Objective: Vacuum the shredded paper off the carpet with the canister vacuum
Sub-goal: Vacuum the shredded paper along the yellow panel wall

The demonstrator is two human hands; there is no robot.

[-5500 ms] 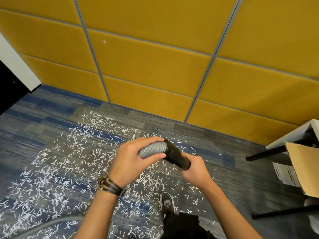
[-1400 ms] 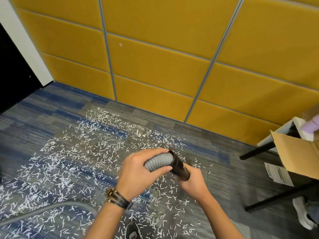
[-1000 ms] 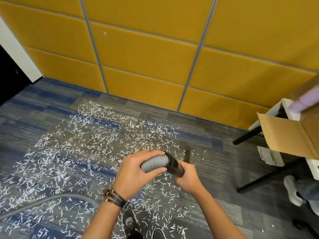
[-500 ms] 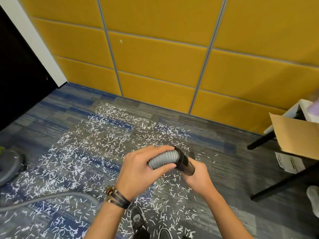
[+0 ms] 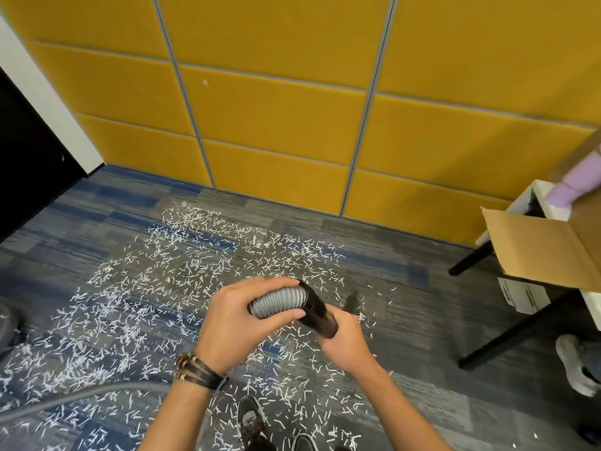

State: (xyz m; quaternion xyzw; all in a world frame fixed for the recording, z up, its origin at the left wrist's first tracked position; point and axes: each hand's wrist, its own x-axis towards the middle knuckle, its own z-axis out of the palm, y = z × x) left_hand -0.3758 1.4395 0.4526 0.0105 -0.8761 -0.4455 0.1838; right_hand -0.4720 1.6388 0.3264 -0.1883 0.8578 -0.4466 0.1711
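Shredded paper is lying scattered over the blue-grey carpet, from near the yellow wall panels back to the person's shoes. The spread is looking as dense as it did a few seconds ago. Very little is changing: the view is only swinging slightly from side to side, and both hands are keeping the same hold. The left grip is wrapping around the ribbed grey hose just behind its black cuff. The right grip is clasping the cuff's far end from below, well above the floor. The rest of the hose is trailing off to the lower left. As I judge it, the person is still adjusting the hose end, so no paper is being lifted yet and the whole patch is waiting to be cleaned.
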